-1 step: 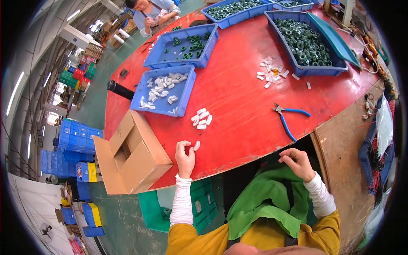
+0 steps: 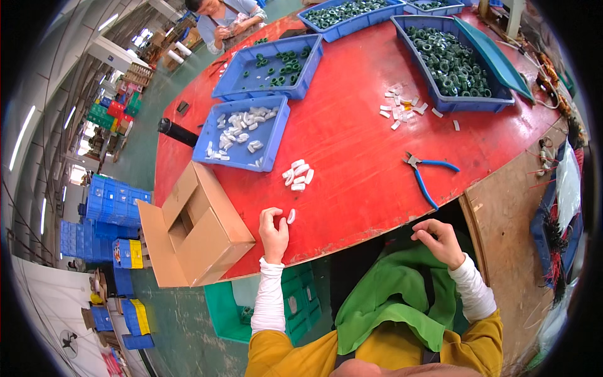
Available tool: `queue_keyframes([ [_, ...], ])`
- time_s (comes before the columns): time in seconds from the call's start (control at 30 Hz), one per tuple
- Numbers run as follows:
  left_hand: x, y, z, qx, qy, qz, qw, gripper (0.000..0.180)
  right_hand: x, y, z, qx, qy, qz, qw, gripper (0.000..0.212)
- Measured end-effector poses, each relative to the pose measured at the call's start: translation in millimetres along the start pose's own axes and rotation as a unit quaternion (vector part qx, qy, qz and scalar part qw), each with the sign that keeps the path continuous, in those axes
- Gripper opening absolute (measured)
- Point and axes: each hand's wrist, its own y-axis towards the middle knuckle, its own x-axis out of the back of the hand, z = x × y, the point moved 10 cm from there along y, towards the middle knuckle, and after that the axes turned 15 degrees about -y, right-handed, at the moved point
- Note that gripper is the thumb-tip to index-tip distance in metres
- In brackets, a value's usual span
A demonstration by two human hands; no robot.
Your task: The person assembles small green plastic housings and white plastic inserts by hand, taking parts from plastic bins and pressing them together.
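Note:
My left hand (image 2: 274, 237) is just over the near edge of the red table, its fingers curled closed. At its fingertips is a small curved white plastic piece (image 2: 291, 216), pinched by thumb and finger as far as I can see. Beyond it on the table lies a small heap of similar white pieces (image 2: 298, 176). My right hand (image 2: 440, 242) hovers at the table's edge above my lap. Its fingers are loosely bent and a little apart, and nothing shows between them. Blue-handled cutting pliers (image 2: 422, 176) lie beyond that hand, handles spread.
A blue tray of white pieces (image 2: 270, 151) and a blue tray of green rings (image 2: 502, 103) stand on the red table (image 2: 352, 125). White scraps (image 2: 402, 113) lie farther off. An open cardboard box (image 2: 213, 245) is at left, a green crate (image 2: 220, 320) below. A person (image 2: 220, 25) sits across.
The white piece at my left fingertips has turned slightly and shows a narrower side. Both hands are in nearly the same places.

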Motion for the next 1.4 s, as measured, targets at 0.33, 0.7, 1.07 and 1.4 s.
queue_keyframes([
  [0.33, 0, -10, -18, 0.003, 0.023, 0.020, 1.000, 0.028, -27, -1, 3, -0.001, 0.002, 0.042, 0.999, 0.017],
  [0.7, -10, -16, -16, -0.008, 0.202, -0.066, 0.977, 0.033, -46, 0, 13, -0.001, -0.008, 0.075, 0.997, 0.018],
  [1.07, -95, -59, -59, 0.368, -0.518, 0.226, 0.738, 0.018, -86, 29, 120, 0.210, 0.030, 0.046, 0.976, 0.045],
  [1.4, -137, -91, -86, 0.388, -0.565, 0.299, 0.664, 0.029, -88, 16, 83, 0.156, 0.145, 0.063, 0.975, 0.021],
])
